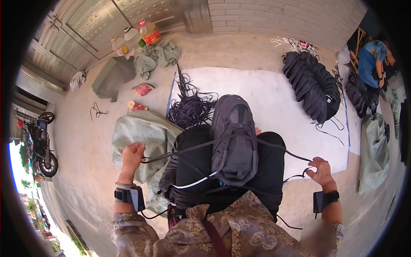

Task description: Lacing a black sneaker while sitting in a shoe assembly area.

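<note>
A dark grey shoe (234, 145) with mesh panels rests upright over my lap, between my black-trousered knees. Dark laces run out from both its sides. My left hand (134, 155), out to the left, is closed with the end of one lace (184, 150) pinched between thumb and fingers. On the right, my right hand (320, 170) pinches the other lace (284, 151), which stretches across my knee. A tangled heap of dark laces (190, 109) lies beyond my left knee. Beside that knee is a pale green woven sack (143, 128).
Black shoe-like pieces (310, 85) stand nested in a loop on a white sheet (257, 81). Further right is a filled sack (372, 150). Plastic bottles (147, 32) stand by the metal door at the back left. A motorcycle (43, 145) is parked far left.
</note>
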`<state>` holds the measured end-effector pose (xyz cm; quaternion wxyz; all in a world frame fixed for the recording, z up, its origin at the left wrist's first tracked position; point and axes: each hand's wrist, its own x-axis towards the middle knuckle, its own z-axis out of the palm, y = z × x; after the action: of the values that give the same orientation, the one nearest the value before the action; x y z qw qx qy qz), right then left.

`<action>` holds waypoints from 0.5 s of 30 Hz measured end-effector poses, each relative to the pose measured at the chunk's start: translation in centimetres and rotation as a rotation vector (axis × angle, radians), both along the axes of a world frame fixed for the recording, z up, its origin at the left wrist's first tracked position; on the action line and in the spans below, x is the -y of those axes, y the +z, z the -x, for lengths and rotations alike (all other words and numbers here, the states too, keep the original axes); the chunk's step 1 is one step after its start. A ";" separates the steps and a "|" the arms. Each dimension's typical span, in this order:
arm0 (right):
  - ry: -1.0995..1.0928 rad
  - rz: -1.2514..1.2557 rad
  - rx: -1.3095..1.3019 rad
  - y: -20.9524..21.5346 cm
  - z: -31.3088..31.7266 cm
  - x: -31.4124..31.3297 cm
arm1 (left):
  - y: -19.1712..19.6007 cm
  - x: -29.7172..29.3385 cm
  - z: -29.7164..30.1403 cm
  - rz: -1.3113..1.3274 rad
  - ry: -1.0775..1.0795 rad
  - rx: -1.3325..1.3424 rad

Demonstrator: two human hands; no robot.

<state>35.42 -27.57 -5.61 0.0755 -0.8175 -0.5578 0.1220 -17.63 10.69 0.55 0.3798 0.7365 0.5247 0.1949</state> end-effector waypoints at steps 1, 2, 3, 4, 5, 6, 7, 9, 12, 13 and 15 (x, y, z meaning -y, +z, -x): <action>0.049 0.003 0.015 0.4 1.3 -1.3 | -1.0 -0.2 0.3 -0.250 -0.043 -0.589; 0.063 -0.038 -0.065 1.1 2.7 -2.9 | -1.0 0.4 -1.3 -0.302 -0.074 -0.514; 0.079 -0.081 -0.146 1.9 4.1 -5.0 | -1.3 1.5 -3.7 -0.354 -0.104 -0.438; 0.121 -0.176 -0.179 3.0 5.6 -7.1 | 0.0 2.9 -6.5 -0.341 -0.171 -0.303; 0.160 -0.263 -0.202 3.7 7.2 -9.0 | 1.0 4.3 -9.4 -0.320 -0.239 -0.158; 0.176 -0.332 -0.186 4.0 8.8 -10.9 | 1.6 5.6 -11.7 -0.358 -0.339 -0.060; 0.192 -0.400 -0.166 4.1 10.2 -12.4 | 1.7 6.6 -13.8 -0.394 -0.437 0.042; 0.209 -0.464 -0.268 4.3 12.0 -14.3 | 1.5 7.7 -16.9 -0.434 -0.580 0.038; 0.267 -0.514 -0.294 3.6 12.6 -14.8 | 0.4 8.0 -18.5 -0.401 -0.592 -0.025; 0.302 -0.500 -0.302 3.4 12.5 -14.7 | 0.6 7.8 -18.3 -0.403 -0.592 -0.029; 0.321 -0.560 -0.245 3.9 11.7 -14.0 | 0.7 7.4 -17.4 -0.421 -0.601 -0.129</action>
<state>23.69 -13.55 -1.74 0.3431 -0.6460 -0.6781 0.0717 -0.24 3.33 1.29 0.2265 0.9304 0.2564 0.1318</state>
